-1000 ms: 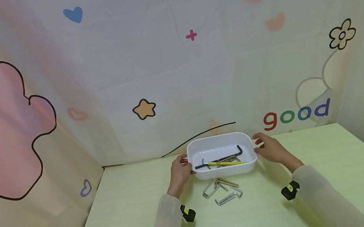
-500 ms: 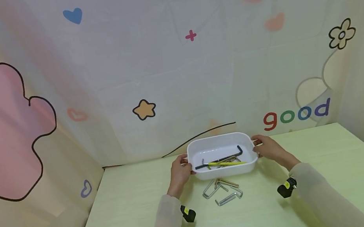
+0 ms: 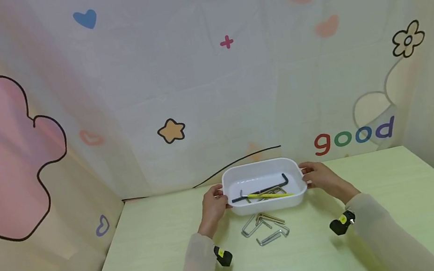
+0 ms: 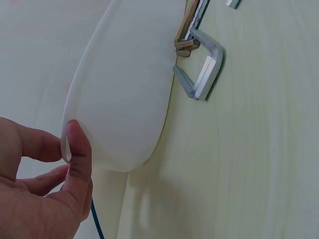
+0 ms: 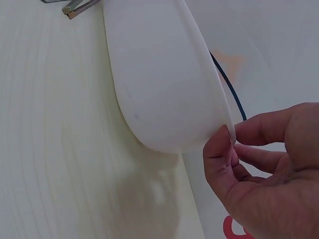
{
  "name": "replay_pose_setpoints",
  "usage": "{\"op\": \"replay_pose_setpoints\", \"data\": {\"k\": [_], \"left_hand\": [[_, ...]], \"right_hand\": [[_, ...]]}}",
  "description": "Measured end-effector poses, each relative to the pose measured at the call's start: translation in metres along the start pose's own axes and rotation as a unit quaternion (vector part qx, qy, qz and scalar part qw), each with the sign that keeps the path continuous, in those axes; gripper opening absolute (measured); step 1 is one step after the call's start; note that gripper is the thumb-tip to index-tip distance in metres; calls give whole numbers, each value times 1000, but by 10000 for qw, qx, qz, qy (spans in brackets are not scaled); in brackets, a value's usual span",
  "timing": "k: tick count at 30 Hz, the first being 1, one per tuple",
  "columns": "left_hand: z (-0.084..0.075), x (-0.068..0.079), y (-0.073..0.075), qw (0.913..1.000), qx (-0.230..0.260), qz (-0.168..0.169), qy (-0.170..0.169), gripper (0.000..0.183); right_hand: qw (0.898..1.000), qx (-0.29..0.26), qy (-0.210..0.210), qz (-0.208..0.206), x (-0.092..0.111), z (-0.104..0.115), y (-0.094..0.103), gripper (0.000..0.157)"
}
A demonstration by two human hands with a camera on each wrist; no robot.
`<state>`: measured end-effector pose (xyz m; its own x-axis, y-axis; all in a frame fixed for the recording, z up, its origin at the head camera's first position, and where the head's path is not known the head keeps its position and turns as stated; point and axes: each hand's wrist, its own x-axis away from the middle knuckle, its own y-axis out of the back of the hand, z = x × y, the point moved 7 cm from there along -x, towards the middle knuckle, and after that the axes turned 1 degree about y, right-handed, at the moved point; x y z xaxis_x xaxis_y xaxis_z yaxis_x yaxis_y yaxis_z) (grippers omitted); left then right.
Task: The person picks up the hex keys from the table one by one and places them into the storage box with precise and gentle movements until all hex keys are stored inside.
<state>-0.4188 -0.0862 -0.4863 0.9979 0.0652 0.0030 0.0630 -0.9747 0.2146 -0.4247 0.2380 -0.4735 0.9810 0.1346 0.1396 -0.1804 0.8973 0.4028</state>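
Note:
A white plastic tray (image 3: 268,205) stands at the back of the table, tilted or level I cannot tell. Its left rim is pinched between the thumb and fingers of my left hand (image 3: 213,206), as the left wrist view also shows. On the opposite end, my right hand (image 3: 324,179) grips the rim the same way, thumb in front (image 5: 219,149). Inside lie a black hex key (image 3: 281,184), a yellow stick-like tool (image 3: 271,195) with a silver hooked end, and some metal hex keys partly hidden beneath. Several loose hex keys (image 3: 270,218), silver and bronze, lie just in front of the tray.
The pale green table (image 3: 155,259) meets a printed curtain (image 3: 200,86) right behind the tray. Curtain also hangs at both sides. A black wrist camera (image 3: 223,256) sits on the left sleeve, and another camera (image 3: 342,223) on the right.
My right hand has moved slightly inward, and its fingers have come together on the tray's right rim. The left hand keeps its hold. The tray and loose hex keys have stayed essentially in place.

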Motion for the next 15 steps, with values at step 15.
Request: {"op": "replay_pose_setpoints", "data": {"k": [15], "left_hand": [[-2,3,4,9974,-654,-230,-202,52]], "right_hand": [[9996,-281,-74,28,-5,-9,1,56]]}}
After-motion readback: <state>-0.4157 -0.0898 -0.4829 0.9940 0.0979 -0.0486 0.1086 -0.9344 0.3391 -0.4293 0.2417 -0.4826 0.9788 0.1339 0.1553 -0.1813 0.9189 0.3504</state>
